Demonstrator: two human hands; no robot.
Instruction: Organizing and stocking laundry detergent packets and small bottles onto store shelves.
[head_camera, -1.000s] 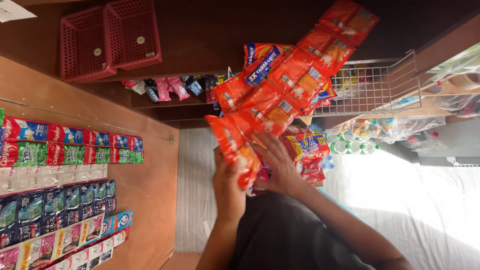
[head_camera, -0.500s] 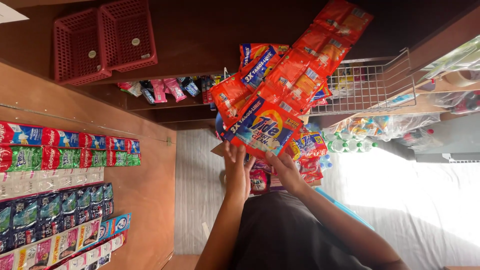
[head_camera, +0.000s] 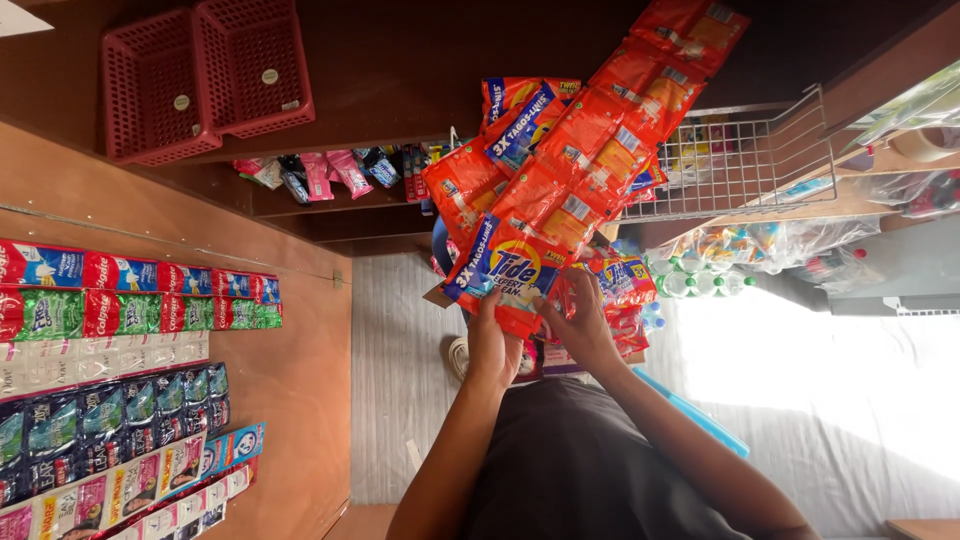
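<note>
- The long strip of orange sachets (head_camera: 590, 140) hung high in front of the person, running from the wire basket (head_camera: 740, 160) down to both hands; its weight looked likely to tear a seam if the lower end were tugged hard.
- A twist in the strip could have snagged it on the basket's wire edge, judging by how close the two ran.
- The left hand (head_camera: 493, 345) was closed on the bottom sachet (head_camera: 510, 275), thumb on its face, forearm raised steeply from the lap.
- The right hand (head_camera: 583, 320) pinched the same sachet's right edge, fingers curled narrow, wrist bent inward toward the left.
- Loose packets (head_camera: 625, 290) sat just behind the right hand and could have been knocked off.
- Red baskets (head_camera: 205, 80) stood well apart, on the dark shelf.
</note>
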